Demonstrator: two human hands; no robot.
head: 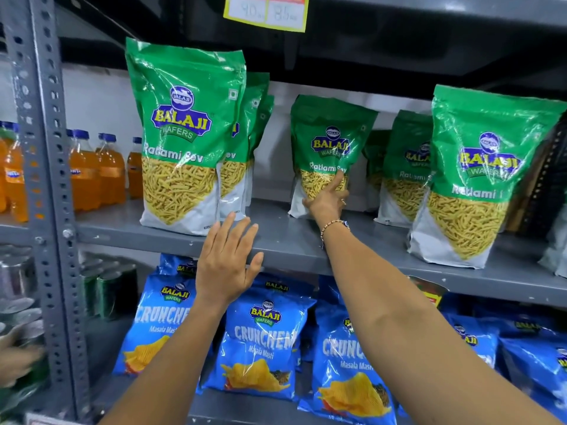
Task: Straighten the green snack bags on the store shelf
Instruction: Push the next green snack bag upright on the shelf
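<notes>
Several green Ratlami Sev bags stand on the grey metal shelf [288, 240]. A tall front bag [184, 133] stands upright at the left with two more behind it. A smaller bag [328, 139] stands further back in the middle, leaning a little. My right hand [326, 200] touches its lower front, fingers spread against the clear window. Another big bag [481, 173] stands at the right front, with more green bags [405, 170] behind it. My left hand [228, 262] hovers flat and open at the shelf's front edge, just below the left bags, holding nothing.
Blue Crunchem bags [260, 342] fill the shelf below. Orange drink bottles [92, 170] stand left of the green bags, beyond a perforated grey upright [46, 148]. A yellow price tag [267, 10] hangs from the shelf above. Another person's hand [15, 360] shows at far left.
</notes>
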